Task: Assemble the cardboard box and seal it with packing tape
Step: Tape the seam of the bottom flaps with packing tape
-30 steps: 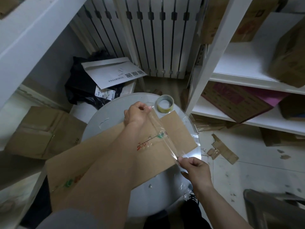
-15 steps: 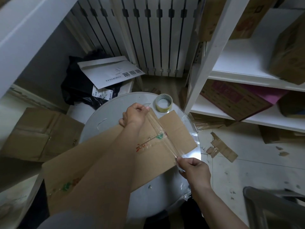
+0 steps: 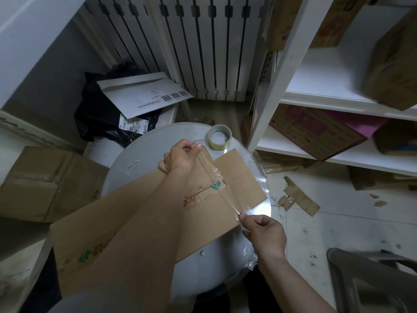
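Cluttered storeroom, a white radiator point(image 3: 203, 41) across the top of the frame and white shelving point(image 3: 334, 102) at right. On the round white counter point(image 3: 135, 163) at centre the cardboard box point(image 3: 239, 177) lies flat and unfolded, one end near the counter's right edge, the other hanging off toward the lower left. A strip of clear packing tape point(image 3: 217, 184) is stretched taut just above the board, slanting from upper centre to lower right. The left hand point(image 3: 180, 158) pinches its far end between curled fingers and thumb; the right hand point(image 3: 264, 231) pinches the near end at the board's lower edge. The tape roll point(image 3: 218, 137) stands on the counter just beyond the left hand; whether the strip is cut free of it cannot be told.

The job looks to be at an early stage: no walls raised, no flaps folded, the strip not yet pressed down. Shaping the box and sealing its seams remain.

Around the counter are a white envelope point(image 3: 140, 96) on black bags point(image 3: 97, 118) at upper left, a brown carton point(image 3: 45, 184) on the floor at left, and cardboard scraps point(image 3: 302, 199) on the tiles at right.
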A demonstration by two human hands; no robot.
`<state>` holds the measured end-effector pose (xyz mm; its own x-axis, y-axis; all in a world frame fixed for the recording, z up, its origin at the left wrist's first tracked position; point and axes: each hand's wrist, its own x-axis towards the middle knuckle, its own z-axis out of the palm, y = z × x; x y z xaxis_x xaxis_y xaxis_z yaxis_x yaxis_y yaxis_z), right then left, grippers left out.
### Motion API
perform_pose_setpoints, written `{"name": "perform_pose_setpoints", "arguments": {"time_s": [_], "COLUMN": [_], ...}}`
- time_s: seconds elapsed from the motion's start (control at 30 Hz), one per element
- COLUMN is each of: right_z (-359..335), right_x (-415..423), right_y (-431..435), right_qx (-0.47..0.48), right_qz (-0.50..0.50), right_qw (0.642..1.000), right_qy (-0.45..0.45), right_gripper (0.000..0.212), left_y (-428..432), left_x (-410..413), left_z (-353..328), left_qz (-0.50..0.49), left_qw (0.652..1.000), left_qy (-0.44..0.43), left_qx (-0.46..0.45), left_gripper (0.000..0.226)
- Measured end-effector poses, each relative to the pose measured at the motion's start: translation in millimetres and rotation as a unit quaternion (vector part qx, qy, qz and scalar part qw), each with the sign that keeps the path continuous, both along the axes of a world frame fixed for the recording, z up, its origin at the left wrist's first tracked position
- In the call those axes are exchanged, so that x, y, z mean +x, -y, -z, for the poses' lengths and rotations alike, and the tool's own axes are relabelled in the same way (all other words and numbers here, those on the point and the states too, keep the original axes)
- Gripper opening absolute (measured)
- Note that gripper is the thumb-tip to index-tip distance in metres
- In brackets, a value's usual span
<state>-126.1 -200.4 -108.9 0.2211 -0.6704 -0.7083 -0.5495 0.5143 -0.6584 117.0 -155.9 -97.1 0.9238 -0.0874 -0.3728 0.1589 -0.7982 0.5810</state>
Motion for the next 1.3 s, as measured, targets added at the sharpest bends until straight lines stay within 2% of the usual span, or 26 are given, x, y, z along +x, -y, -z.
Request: {"name": "perform_pose_setpoints", "arguments": {"time_s": [0.37,0.73,1.07,1.3], "right_z": [-3,-16,-26,-20], "right_x": [1,6,10,5], "right_y": [-11,-15,-19,-14], "right_qx": [0.051,0.082,0.1,0.077], "right_qz": [0.051,0.079,0.078,0.081], "right_qw": [0.997,0.993,0.989,0.993], "right_qy": [0.022,0.041,0.072,0.032], "right_gripper": [0.027,0.028,0.018,0.025], "left_y": [-3,-1,-2,0], "left_x": [1,2,3,-2], "left_z": [3,0,-7,-7], "left_qz": [-0.031,-0.029,-0.045,-0.021], "left_qw": [0.999,0.999,0.995,0.999], "left_qy": [0.0,-0.015,-0.004,-0.001], "left_qx": [-0.044,-0.037,-0.088,-0.039], "left_gripper": [0.026,0.024,0.022,0.022]}}
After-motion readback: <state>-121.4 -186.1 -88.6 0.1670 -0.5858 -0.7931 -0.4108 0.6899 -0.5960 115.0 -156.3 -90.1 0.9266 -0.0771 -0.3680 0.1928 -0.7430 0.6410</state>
